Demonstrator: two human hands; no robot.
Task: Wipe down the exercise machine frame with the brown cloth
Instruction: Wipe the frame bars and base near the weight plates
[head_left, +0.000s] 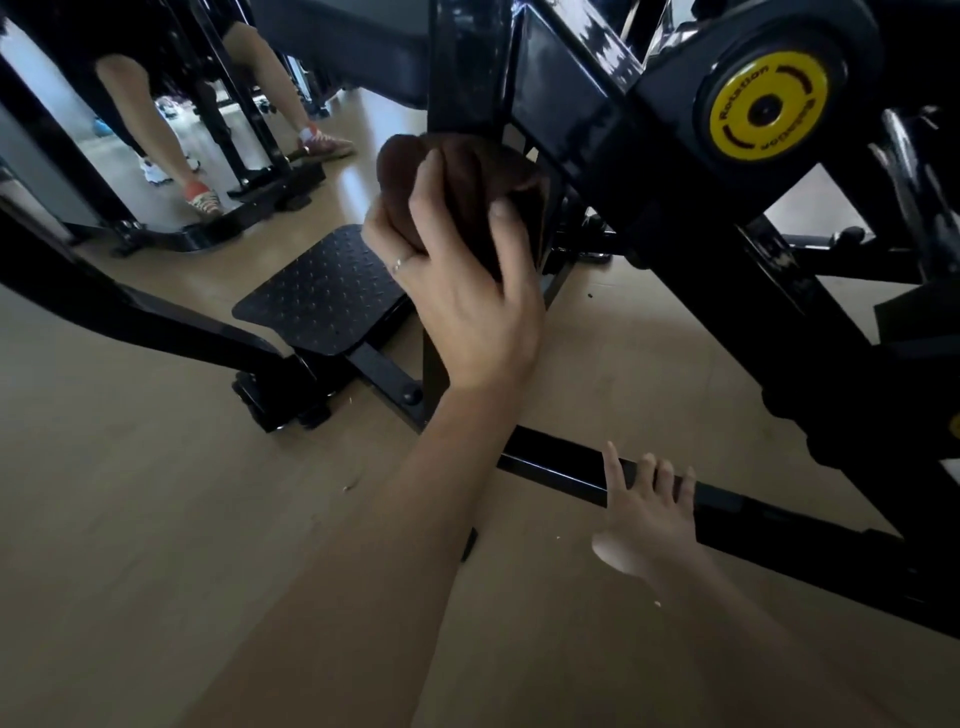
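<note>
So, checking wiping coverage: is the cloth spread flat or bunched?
Bunched: the cloth sits wadded in the left hand, pressed against the frame.

Single head-worn wide-angle view, looking forward and down, close to black machine frame (675, 218) and wood floor (130, 493); edges curved.

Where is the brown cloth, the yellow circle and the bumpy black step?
brown cloth (457, 171), head view, bunched middle.
yellow circle (768, 106), head view, its face.
bumpy black step (322, 291), head view, top surface.
</note>
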